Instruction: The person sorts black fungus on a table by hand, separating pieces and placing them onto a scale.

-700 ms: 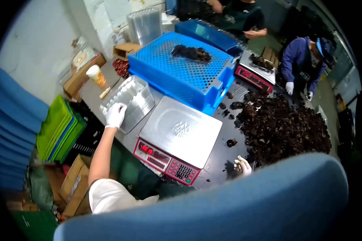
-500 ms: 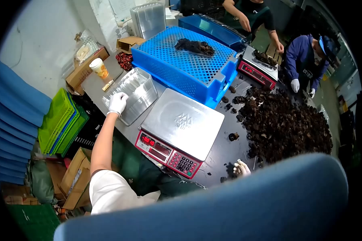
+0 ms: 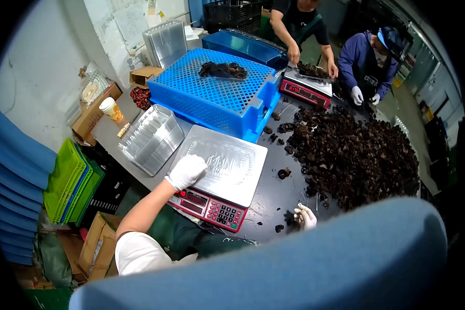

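Observation:
My left hand (image 3: 188, 172), in a white glove, is closed on the near left edge of a clear plastic tray (image 3: 230, 163). The tray lies over the steel plate of a red-framed digital scale (image 3: 227, 211). Left of the scale, a stack of clear plastic trays (image 3: 152, 142) rests on the table. My right hand (image 3: 306, 217), also gloved, is near the table's front edge with its fingers curled together; anything in them is hidden. Beyond it spreads a big heap of dark wood ear mushrooms (image 3: 354, 155), with a few loose pieces (image 3: 283, 173) closer to the scale.
A blue perforated crate (image 3: 206, 98) holds a filled tray (image 3: 223, 71) on top. Across the table, one person (image 3: 299, 23) handles a tray on a second scale (image 3: 307, 93); another person (image 3: 367, 62) works beside the heap. A paper cup (image 3: 110, 109) stands left. A blue surface (image 3: 274, 258) blocks the foreground.
My left hand has moved right from the tray stack to the scale, bringing a clear tray onto its plate. The view has shifted slightly. My right hand stays near the front edge.

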`<state>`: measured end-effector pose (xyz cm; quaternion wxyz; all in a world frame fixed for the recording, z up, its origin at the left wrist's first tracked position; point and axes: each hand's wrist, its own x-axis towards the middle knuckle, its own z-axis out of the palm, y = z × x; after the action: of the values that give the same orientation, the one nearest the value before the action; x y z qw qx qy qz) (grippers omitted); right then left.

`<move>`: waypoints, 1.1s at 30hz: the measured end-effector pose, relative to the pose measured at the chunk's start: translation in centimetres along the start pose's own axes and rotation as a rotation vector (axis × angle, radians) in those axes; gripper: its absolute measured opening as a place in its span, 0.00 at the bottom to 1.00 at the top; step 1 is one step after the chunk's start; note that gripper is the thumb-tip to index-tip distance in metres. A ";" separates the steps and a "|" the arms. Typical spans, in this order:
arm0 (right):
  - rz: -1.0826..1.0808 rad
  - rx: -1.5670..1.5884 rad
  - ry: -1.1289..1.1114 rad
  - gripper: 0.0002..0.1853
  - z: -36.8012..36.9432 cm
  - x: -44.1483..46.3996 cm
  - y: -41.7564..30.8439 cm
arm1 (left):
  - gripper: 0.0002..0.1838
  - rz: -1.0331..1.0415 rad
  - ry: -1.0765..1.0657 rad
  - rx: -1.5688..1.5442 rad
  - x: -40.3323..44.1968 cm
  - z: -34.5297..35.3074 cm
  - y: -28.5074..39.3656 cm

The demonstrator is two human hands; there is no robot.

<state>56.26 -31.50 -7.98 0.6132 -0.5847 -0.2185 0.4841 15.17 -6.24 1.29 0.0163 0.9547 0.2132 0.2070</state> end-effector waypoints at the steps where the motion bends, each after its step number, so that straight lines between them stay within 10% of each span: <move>1: -0.012 -0.023 0.006 0.15 0.0 -0.1 -0.1 | 0.09 -0.005 -0.065 0.070 -0.5 0.4 0.4; 8: -0.040 -0.073 0.086 0.14 -0.8 -0.7 0.7 | 0.10 -0.119 0.233 -0.197 0.8 -1.2 10.5; 21: -0.615 -1.313 -0.115 0.25 3.7 -5.1 6.2 | 0.19 0.088 -0.328 -0.576 4.9 11.0 22.2; 33: -0.742 -1.253 0.203 0.13 -0.1 -5.3 4.1 | 0.17 0.129 -0.391 -0.495 8.5 11.8 21.7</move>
<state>52.65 -36.73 -10.24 0.3047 -0.7550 -0.5800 -0.0278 35.60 -21.77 -3.63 0.2755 0.9550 0.0882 0.0659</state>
